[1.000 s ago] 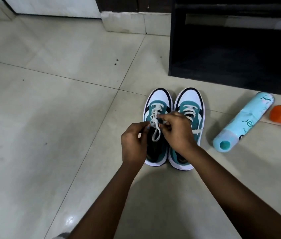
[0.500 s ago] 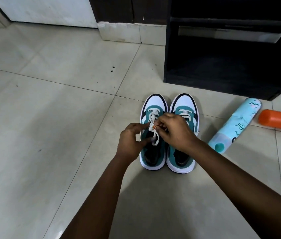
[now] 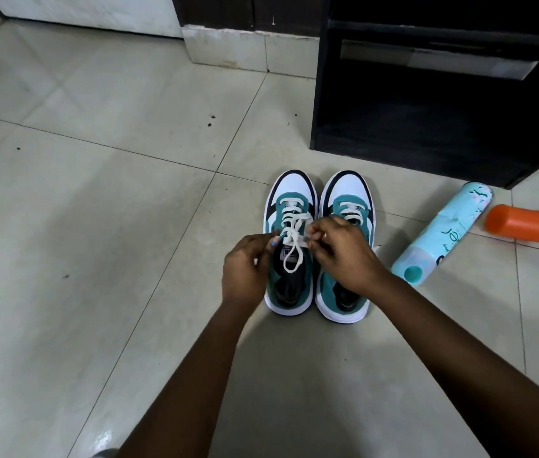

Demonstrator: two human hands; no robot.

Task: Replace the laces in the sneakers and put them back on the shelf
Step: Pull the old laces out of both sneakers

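left hand [image 3: 245, 267] | right hand [image 3: 344, 256] | pinching lace [image 3: 293, 249] (ends hidden) | right sneaker [image 3: 344, 292] half-covered

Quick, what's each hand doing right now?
Left hand: pinching the white lace.
Right hand: pinching the same lace.

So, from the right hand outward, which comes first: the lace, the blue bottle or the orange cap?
From the right hand:
1. Lace: pinched in its fingers, over the left sneaker.
2. Blue bottle: lying on the floor to its right.
3. Orange cap: farther right, beyond the bottle.
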